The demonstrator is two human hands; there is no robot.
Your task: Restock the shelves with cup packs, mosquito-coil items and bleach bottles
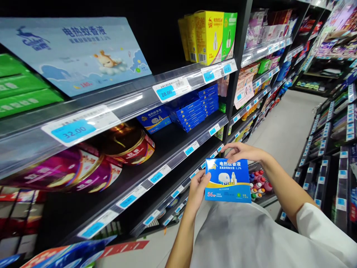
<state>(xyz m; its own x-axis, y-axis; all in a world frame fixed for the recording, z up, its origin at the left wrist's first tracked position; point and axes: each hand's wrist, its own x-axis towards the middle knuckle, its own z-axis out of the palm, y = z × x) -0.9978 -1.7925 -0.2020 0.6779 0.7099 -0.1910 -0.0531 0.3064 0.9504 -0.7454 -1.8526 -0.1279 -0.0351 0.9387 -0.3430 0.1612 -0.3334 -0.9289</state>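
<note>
A blue box of electric mosquito repellent liquid is held up in front of my body, its printed front facing me. My left hand grips its left edge, with the thumb on the front. Across the top edge lies my right hand, closed on the box, one fingertip over the front and another finger stretched to the left. On the middle shelf to the left, similar blue boxes are stacked, with one blue box leaning upright beside them.
Round mosquito coil tins share that shelf. Above stand yellow boxes, green boxes and a large light-blue box. Price tags line the shelf edges. An aisle floor runs ahead, with another rack at right.
</note>
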